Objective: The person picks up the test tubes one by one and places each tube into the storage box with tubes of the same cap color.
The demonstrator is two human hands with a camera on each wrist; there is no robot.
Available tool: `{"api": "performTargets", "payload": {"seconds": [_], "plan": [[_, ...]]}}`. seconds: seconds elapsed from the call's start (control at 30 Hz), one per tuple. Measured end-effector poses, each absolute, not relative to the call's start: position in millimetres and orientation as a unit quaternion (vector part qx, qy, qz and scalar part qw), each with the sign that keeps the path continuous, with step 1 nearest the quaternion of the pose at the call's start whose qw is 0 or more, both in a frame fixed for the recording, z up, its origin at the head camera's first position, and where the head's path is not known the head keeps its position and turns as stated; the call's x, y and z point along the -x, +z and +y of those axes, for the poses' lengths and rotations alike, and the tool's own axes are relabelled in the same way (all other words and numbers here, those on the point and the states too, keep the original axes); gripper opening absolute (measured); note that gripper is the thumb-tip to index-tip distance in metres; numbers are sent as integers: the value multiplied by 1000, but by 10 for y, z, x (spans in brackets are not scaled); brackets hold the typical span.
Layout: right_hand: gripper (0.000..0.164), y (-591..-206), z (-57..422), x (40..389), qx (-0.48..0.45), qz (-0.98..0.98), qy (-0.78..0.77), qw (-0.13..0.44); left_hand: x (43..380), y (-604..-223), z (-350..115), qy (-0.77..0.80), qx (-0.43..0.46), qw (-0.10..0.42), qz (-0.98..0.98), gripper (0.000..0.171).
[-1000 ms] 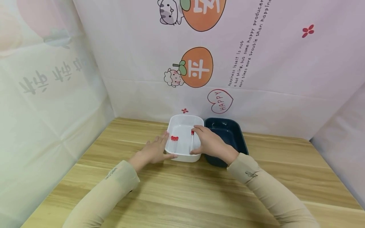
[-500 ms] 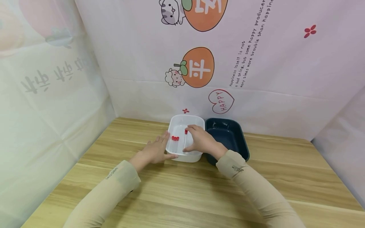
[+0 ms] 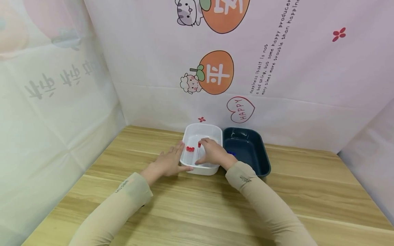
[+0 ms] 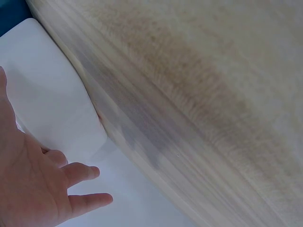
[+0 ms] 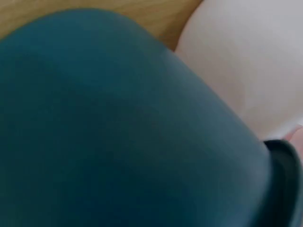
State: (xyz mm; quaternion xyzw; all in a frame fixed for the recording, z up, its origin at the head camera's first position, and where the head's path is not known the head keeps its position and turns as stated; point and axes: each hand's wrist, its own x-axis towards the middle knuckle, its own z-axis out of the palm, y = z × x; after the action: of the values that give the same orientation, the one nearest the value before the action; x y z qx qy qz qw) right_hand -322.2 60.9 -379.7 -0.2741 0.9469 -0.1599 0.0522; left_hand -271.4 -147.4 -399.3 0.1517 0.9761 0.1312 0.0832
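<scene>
In the head view, my right hand (image 3: 213, 152) is over the white plastic basin (image 3: 201, 170). Its thumb and fingers pinch a clear test tube with a red cap (image 3: 199, 145) by its two ends, low inside the basin. Several more red-capped tubes (image 3: 190, 149) lie side by side just left of it. My left hand (image 3: 167, 164) rests against the basin's left front corner, thumb along the front rim and fingers straight along the left side. In the left wrist view, its fingers stretch out beside the white wall.
A dark blue basin (image 3: 261, 150) stands directly right of the white one, with small blue caps (image 3: 231, 153) partly hidden behind my right wrist. Both stand near the back edge of the wooden table (image 3: 197, 205), before a printed cloth (image 3: 147, 68). The dark basin's outer wall (image 5: 118, 118) fills the right wrist view.
My right hand has moved left and lower in the white basin with the test tube, bringing it close to the other red-capped tubes. Blue caps now show in the dark basin. The left hand stays put.
</scene>
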Motion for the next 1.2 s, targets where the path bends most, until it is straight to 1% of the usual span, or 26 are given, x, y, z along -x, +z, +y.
{"api": "performTargets", "payload": {"seconds": [0.27, 0.53, 0.7, 1.2], "plan": [[87, -3916, 565, 3313, 260, 947, -167, 90, 2712, -3997, -1474, 136, -153, 83, 975, 112], [81, -4002, 511, 3342, 270, 948, -146, 81, 2722, -4012, -1478, 138, -153, 81, 975, 111], [78, -4062, 487, 3381, 264, 951, -133, 85, 2728, -4014, -1485, 134, -153, 83, 976, 113], [76, -4099, 441, 3406, 243, 952, -134, 128, 2734, -4022, -1480, 136, -149, 82, 976, 113]]}}
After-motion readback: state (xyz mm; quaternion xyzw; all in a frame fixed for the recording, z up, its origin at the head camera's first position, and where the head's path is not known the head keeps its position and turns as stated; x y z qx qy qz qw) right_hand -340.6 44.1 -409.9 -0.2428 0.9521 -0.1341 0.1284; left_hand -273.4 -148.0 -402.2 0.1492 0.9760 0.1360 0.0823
